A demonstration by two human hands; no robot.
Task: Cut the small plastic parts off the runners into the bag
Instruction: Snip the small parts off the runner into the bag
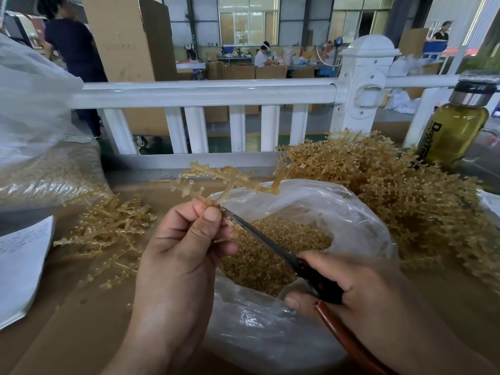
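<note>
- With the left hand, pinches a branched, translucent amber runner at frame centre — just above the bag's mouth.
- With the right hand, grips dark-handled scissors, slim steel tip beside the left thumb.
- Below, in the crinkled clear bag: heaped bead-like small parts.
- At right, a bristly pile of runners; at left, a thinner scatter on brown cardboard.

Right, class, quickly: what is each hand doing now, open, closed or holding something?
Left hand: pinches a runner between thumb and fingers.
Right hand: grips the scissors.
</note>
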